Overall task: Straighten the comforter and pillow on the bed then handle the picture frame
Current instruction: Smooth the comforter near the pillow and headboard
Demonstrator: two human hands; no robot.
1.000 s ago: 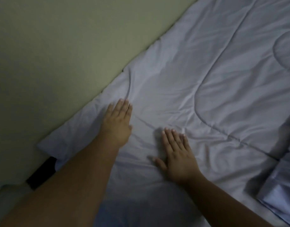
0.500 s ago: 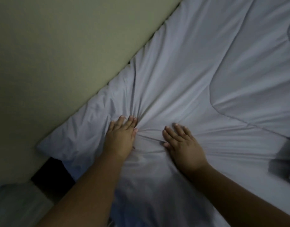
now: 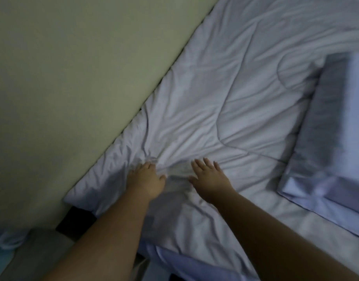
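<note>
Nearest cloth: from where I stand, a bluish fold of bedding (image 3: 180, 260) shows under the near edge of the comforter (image 3: 225, 88); I cannot tell what piece it is.
Dark patch: a black shape (image 3: 75, 224) sits just below the comforter's near left corner, too dim to make out.
Forearms: both are bare and reach over the comforter's near edge, side by side.
Left hand: the left hand (image 3: 147, 179) lies on the comforter near its left edge. Its fingers are bent, their tips sunk into a tight pucker of fabric. The grip is clamped on that bunch of comforter, with creases fanning out from it.
Right hand: the right hand (image 3: 209, 177) lies just beside the left, palm down on the comforter. Its grip is apart, with fingers straight and spread, pressing flat and holding nothing.
Comforter: pale, quilted with curved stitch lines, it is spread over the bed and wrinkled most around the two hands. Its left edge runs along the wall.
Pillow: the pillow (image 3: 337, 138) lies on the comforter's right side, well apart from the hands. It is blurred, with a flat flange showing at its near corner.
Wall: a plain greenish wall (image 3: 73, 78) rises right against the comforter's left edge and runs into the distance.
</note>
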